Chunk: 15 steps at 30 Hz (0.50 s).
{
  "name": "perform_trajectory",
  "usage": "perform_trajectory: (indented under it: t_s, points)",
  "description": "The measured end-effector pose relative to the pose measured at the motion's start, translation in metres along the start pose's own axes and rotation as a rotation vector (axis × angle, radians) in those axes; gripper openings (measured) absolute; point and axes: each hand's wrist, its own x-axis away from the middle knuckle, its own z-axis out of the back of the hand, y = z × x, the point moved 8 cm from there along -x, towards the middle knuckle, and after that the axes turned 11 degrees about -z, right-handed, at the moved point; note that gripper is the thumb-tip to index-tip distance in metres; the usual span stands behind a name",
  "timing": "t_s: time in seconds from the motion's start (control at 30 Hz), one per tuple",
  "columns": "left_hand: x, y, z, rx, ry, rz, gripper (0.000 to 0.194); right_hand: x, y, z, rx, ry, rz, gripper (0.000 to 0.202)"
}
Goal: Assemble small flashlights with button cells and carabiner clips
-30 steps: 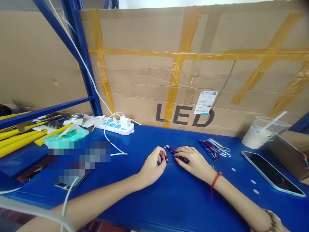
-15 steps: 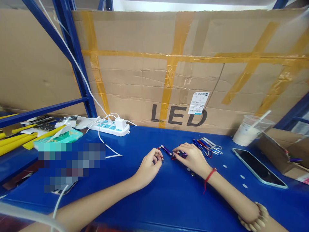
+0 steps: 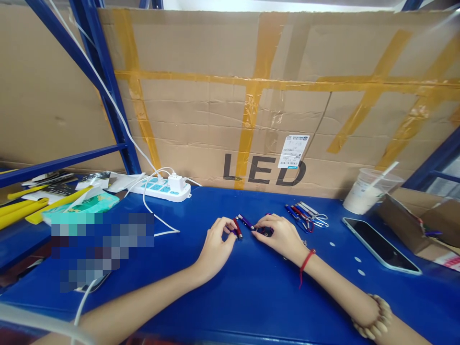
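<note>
Head view has both bare hands low over the blue counter, close together near its middle. The left hand has its fingers curled around toward the thumb, the fingertips at a slim red tube; I can't tell from here whether the grip is closed on it. Just beside that lies a purple tube, slanting toward the right hand, whose thumb and forefinger come down by its near end. Small dark pieces sit partly hidden beneath the right hand's bent fingers, so I can't say whether that grip is apart or together.

To the right of the hands, a row of blue, red and silvery tubes lies side by side, with looped clips at their near ends. Farther right are a phone, lying flat with its dark screen up, a clear plastic cup with a straw in it, and an open cardboard box. A white power strip rests at the back left, near a teal packet. Behind everything stands a big taped cardboard sheet printed "LED".
</note>
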Motion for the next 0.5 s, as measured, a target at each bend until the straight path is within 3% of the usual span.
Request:
perform_trajectory:
  t_s: [0.17, 0.5]
  points:
    - [0.004, -0.003, 0.001, 0.036, 0.055, 0.011, 0.021, 0.000, 0.001, -0.001, -0.009, 0.046, -0.036, 0.017]
    - [0.004, -0.001, -0.002, 0.034, 0.046, -0.016, 0.019, -0.002, 0.012, -0.005, -0.149, 0.069, -0.168, 0.011]
